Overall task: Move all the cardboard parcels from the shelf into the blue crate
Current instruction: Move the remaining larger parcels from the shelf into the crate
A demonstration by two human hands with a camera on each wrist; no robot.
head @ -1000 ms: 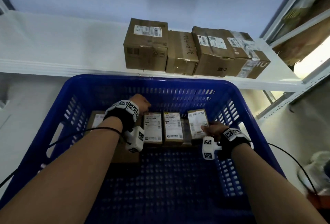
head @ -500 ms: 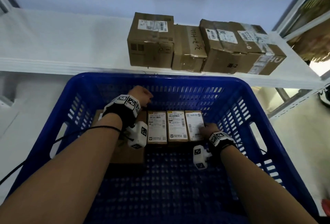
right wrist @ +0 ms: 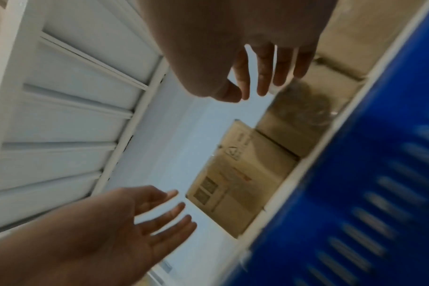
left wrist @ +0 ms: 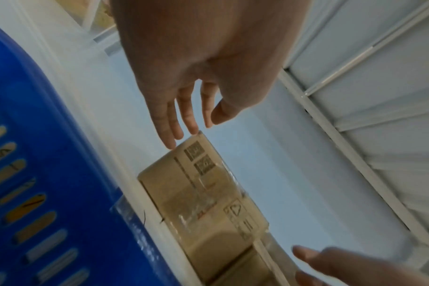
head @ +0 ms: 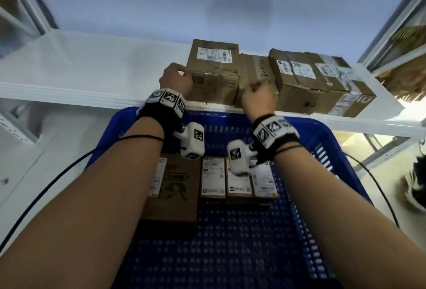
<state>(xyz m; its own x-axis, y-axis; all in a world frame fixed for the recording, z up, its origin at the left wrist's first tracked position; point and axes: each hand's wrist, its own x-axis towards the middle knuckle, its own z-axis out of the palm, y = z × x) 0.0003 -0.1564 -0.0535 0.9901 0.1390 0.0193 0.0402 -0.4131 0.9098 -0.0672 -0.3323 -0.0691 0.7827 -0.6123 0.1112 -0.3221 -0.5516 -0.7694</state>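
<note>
Several brown cardboard parcels stand in a row on the white shelf [head: 69, 90]. My left hand [head: 177, 77] is at the left edge of the leftmost parcel [head: 212, 70], fingers straight, fingertips [left wrist: 170, 143] at its corner [left wrist: 203, 183]. My right hand [head: 258, 94] hovers in front of the second parcel [head: 255, 74], open and holding nothing [right wrist: 257, 85]. Below the shelf sits the blue crate [head: 334, 150]. In it lie a large flat parcel [head: 177, 187] and three small labelled parcels [head: 213, 180] side by side.
Two more taped parcels [head: 297, 81] [head: 345, 90] fill the shelf to the right. A white upright [head: 391, 19] and a neighbouring rack stand at the right. Black cables [head: 57, 178] trail from both wrists. A dark object [head: 415, 185] lies on the floor at the right.
Both hands have lifted out of the crate and reached up to the shelf. The small parcels stay behind in the crate. The left hand now reaches the leftmost shelf parcel.
</note>
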